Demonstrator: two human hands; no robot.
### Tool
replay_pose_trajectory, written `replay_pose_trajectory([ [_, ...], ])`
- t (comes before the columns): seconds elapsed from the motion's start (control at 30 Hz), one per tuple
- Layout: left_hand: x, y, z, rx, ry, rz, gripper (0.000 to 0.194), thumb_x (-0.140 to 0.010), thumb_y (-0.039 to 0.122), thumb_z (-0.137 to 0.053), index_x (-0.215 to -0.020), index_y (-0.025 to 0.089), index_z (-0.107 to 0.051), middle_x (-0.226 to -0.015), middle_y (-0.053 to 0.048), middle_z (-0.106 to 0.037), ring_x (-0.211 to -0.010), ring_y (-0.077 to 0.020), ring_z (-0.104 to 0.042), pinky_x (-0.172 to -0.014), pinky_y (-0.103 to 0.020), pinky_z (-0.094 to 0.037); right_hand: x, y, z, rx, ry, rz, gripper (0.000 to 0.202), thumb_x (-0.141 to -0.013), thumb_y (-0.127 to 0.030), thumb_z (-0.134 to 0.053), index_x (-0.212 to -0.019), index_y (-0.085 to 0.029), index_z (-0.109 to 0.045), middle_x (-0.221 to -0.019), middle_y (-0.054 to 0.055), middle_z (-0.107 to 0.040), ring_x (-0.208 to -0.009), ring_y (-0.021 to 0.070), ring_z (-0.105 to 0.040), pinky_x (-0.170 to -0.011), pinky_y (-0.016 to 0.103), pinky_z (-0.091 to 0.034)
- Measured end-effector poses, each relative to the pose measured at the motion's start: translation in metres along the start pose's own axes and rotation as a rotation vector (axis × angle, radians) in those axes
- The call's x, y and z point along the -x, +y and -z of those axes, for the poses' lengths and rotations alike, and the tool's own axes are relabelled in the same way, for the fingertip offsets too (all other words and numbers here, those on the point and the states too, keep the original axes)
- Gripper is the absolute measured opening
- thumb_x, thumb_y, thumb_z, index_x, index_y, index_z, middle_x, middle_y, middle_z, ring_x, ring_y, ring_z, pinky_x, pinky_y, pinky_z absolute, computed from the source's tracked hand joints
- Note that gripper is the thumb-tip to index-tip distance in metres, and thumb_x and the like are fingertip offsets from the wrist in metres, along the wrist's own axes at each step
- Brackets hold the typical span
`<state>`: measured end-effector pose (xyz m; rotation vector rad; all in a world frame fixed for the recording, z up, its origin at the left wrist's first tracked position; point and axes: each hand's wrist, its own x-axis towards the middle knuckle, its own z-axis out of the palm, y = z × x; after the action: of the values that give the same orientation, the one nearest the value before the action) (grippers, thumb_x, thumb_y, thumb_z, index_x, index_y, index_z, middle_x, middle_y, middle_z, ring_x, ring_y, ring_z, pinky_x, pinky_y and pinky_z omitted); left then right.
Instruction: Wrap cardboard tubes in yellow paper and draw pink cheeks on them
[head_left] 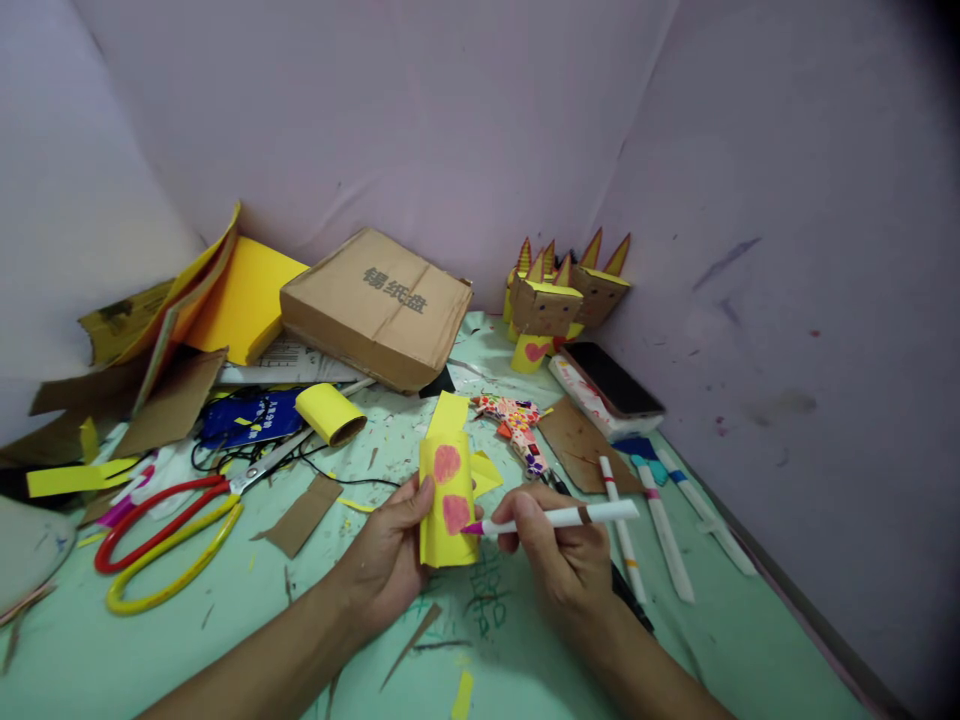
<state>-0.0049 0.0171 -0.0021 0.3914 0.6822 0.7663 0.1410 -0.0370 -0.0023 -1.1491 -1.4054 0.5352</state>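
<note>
My left hand (391, 555) grips a yellow paper-covered tube (442, 540) by its left side, thumb on the front. Two pink patches are coloured on the tube, one above the other, and a yellow flap stands up at its top. My right hand (555, 545) is closed around a white marker (577, 515) with a magenta tip. That tip meets the right edge of the lower pink patch. Under my right forearm lies a dark, thin object, partly hidden.
Red-and-yellow scissors (176, 535), a second yellow tube (330, 414) and cardboard scraps lie left. A cardboard box (375, 310) stands behind. A patterned glue gun (517, 420), several markers (667, 535) and a phone (613, 378) lie right. Spiky-topped cardboard figures (551, 305) stand at the back.
</note>
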Motion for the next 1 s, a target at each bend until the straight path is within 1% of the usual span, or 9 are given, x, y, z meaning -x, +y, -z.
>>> replay_pose_trajectory([
  [0.17,0.0002,0.0,0.0011,0.005,0.019,-0.003,0.02,-0.086,0.016,-0.05,-0.104,0.01,-0.056,-0.089,-0.012,-0.071,-0.078,-0.0205,-0.068,-0.074,-0.032,-0.055,0.0003,-0.0001,0.0014,0.029,0.029,-0.032,0.033,-0.09,-0.026,-0.043,-0.064,-0.017,-0.062,-0.05,-0.003,-0.056,-0.046,0.0093,-0.053,-0.046,0.019,-0.039],
  [0.33,0.0004,-0.0001,0.001,-0.009,0.024,0.004,0.02,-0.086,0.016,-0.049,-0.104,0.01,-0.056,-0.085,-0.011,-0.07,-0.077,-0.0215,-0.068,-0.073,-0.034,-0.055,-0.0003,-0.0008,0.0017,0.05,0.042,-0.047,0.034,-0.09,-0.028,-0.043,-0.063,-0.017,-0.061,-0.051,-0.003,-0.056,-0.047,0.0091,-0.052,-0.048,0.019,-0.039],
  [0.5,0.0009,0.0001,0.0021,-0.006,0.01,0.005,0.02,-0.086,0.017,-0.049,-0.104,0.009,-0.057,-0.088,-0.013,-0.07,-0.079,-0.0215,-0.068,-0.074,-0.033,-0.055,-0.0009,-0.0004,0.0011,0.053,0.034,-0.044,0.035,-0.09,-0.028,-0.043,-0.063,-0.017,-0.061,-0.051,-0.003,-0.056,-0.047,0.0092,-0.052,-0.048,0.019,-0.039],
  [0.6,0.0002,-0.0001,0.0026,-0.009,0.011,0.005,0.019,-0.087,0.017,-0.049,-0.103,0.009,-0.057,-0.09,-0.013,-0.07,-0.077,-0.0206,-0.067,-0.072,-0.033,-0.055,-0.001,-0.0006,0.001,0.073,0.07,-0.035,0.035,-0.09,-0.028,-0.043,-0.062,-0.017,-0.062,-0.05,-0.002,-0.055,-0.046,0.0095,-0.051,-0.047,0.02,-0.038],
  [0.77,-0.0011,-0.0008,0.003,-0.014,0.027,0.005,0.017,-0.087,0.016,-0.048,-0.101,0.01,-0.057,-0.087,-0.011,-0.07,-0.071,-0.0188,-0.067,-0.07,-0.034,-0.055,-0.001,-0.0015,0.0023,0.09,0.129,-0.025,0.035,-0.089,-0.027,-0.043,-0.062,-0.017,-0.062,-0.049,-0.002,-0.054,-0.045,0.0095,-0.05,-0.045,0.02,-0.037],
  [1.0,-0.0013,-0.0014,0.0055,-0.003,0.006,0.01,0.018,-0.087,0.017,-0.05,-0.102,0.009,-0.057,-0.09,-0.013,-0.07,-0.078,-0.0203,-0.068,-0.075,-0.034,-0.054,-0.0013,-0.003,0.0011,0.039,0.041,-0.015,0.033,-0.09,-0.026,-0.043,-0.065,-0.017,-0.063,-0.051,-0.001,-0.057,-0.047,0.0105,-0.054,-0.047,0.021,-0.04],
])
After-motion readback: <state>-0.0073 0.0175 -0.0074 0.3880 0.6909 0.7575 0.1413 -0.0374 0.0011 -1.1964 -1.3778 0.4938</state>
